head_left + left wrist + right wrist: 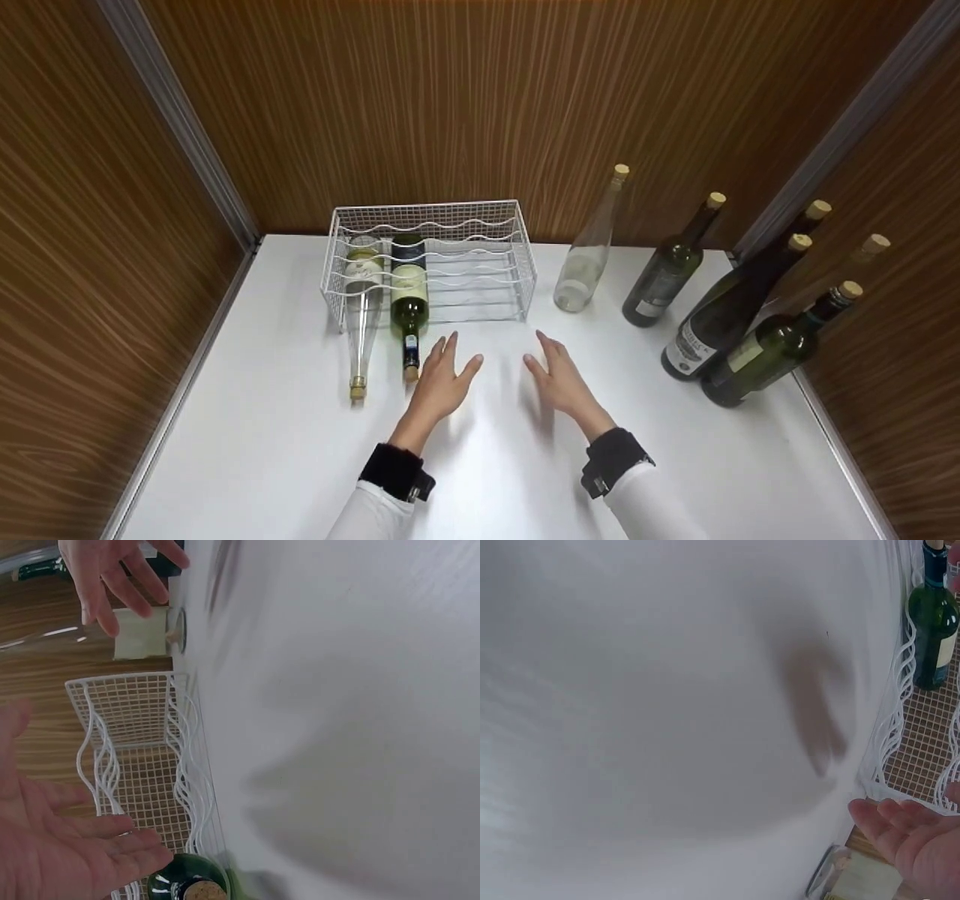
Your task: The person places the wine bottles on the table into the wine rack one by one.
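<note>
A white wire wine rack [472,277] stands against the back wall. Two corked bottles lie in its left part, necks toward me: a clear bottle [364,315] at the far left and a green bottle [409,300] beside it. My left hand [442,382] is over the table just right of the green bottle's neck, fingers extended and nothing held. Facing it, my right hand [559,379] hovers in front of the rack's right corner, also with straight fingers and no object. In the left wrist view the green bottle's cork [204,891] shows below the left fingertips.
Right of the rack stand a clear bottle [581,274] and a dark green bottle [664,277]. Farther right are a dark bottle with a white label [694,345], a green bottle [765,356] and others partly hidden behind them. Wood-grain panels [420,105] enclose the white table [255,420].
</note>
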A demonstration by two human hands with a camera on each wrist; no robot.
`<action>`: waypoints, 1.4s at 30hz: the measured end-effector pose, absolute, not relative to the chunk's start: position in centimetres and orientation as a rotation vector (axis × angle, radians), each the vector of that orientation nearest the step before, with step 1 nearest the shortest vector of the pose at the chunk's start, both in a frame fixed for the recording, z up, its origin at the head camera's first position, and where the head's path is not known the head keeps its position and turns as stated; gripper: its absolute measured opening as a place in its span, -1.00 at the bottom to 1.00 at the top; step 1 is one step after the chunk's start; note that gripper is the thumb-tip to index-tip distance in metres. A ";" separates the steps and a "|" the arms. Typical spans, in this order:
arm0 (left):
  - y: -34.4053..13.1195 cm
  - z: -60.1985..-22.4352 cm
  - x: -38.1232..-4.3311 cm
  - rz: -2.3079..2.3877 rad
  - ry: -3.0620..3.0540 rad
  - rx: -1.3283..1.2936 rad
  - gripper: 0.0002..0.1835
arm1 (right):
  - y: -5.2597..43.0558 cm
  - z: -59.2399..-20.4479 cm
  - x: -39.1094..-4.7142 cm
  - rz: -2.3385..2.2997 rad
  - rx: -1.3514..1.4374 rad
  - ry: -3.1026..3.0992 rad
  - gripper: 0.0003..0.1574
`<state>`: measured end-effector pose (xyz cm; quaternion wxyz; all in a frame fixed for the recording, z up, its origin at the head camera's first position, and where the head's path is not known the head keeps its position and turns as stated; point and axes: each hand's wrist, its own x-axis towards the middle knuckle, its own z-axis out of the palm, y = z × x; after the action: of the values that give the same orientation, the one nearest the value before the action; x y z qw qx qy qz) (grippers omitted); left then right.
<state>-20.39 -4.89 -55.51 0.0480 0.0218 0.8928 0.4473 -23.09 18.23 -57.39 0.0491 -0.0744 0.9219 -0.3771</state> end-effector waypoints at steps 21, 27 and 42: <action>-2.4 -55.6 -21.3 1.611 2.438 0.150 -0.24 | 22.3 -54.5 -27.4 -1.236 -0.082 2.852 -0.14; -1.7 -55.6 -21.4 1.644 2.368 0.158 -0.25 | 23.3 -52.8 -29.3 -1.343 -0.090 2.889 -0.09; -0.4 -55.5 -21.8 1.729 2.244 0.155 -0.19 | 24.3 -48.6 -33.0 -1.305 0.043 2.963 0.00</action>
<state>-21.80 -0.42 -55.47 0.1516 0.0540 0.7818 0.6024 -33.01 24.30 -48.56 -0.0482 0.0132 0.9140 -0.4025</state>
